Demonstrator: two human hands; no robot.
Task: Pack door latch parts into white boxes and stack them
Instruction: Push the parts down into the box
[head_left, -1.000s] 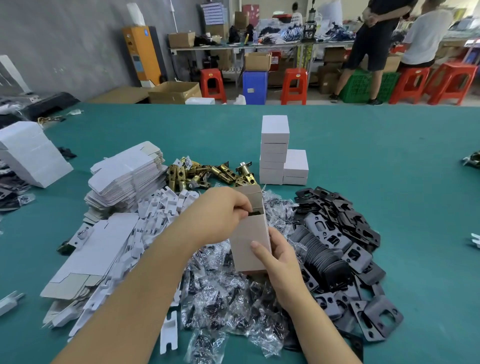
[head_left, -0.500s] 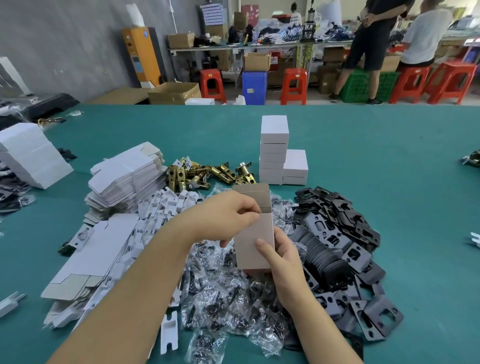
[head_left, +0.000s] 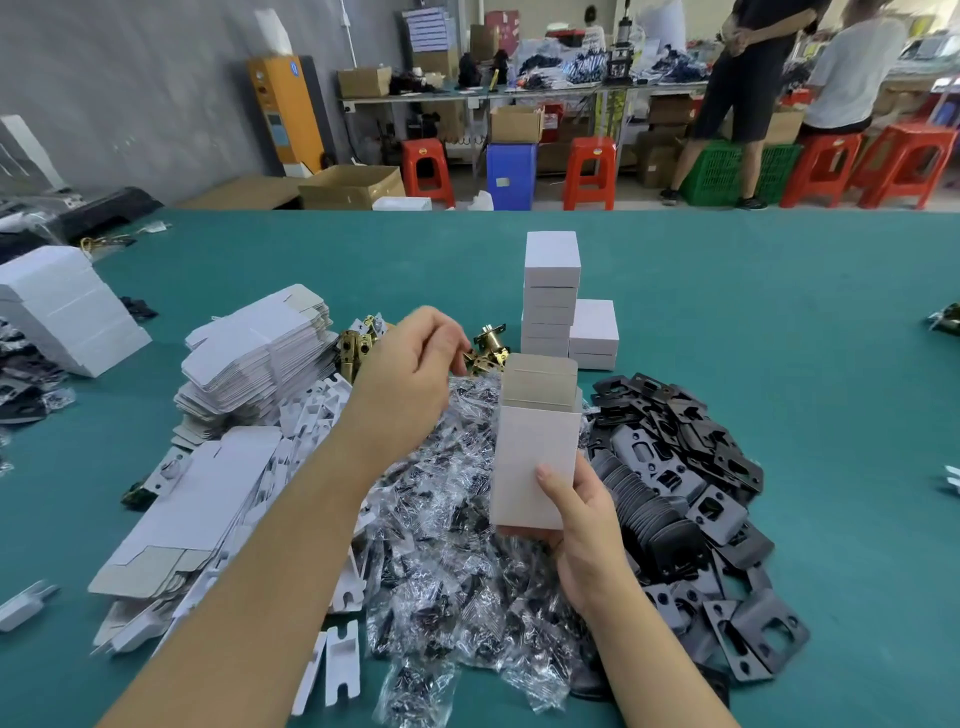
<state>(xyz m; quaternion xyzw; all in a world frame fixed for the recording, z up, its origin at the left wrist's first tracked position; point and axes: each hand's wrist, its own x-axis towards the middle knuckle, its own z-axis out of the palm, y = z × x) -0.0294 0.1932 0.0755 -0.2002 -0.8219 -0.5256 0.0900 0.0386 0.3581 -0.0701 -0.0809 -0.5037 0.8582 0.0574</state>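
While box is open-topped: upright so parts drop in
right hand (head_left: 582, 525): grips white box (head_left: 535, 467)
left hand (head_left: 415, 353): fingers curled over brass latches (head_left: 488, 348), grasp unclear

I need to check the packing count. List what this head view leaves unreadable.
- Inside of the open white box in the right hand: its front wall hides the contents.
- Left hand fingertips over the brass latches: the hand's back hides any grip.
- Contents of the stacked white boxes: closed.
- Clear bags: parts too small and blurred.
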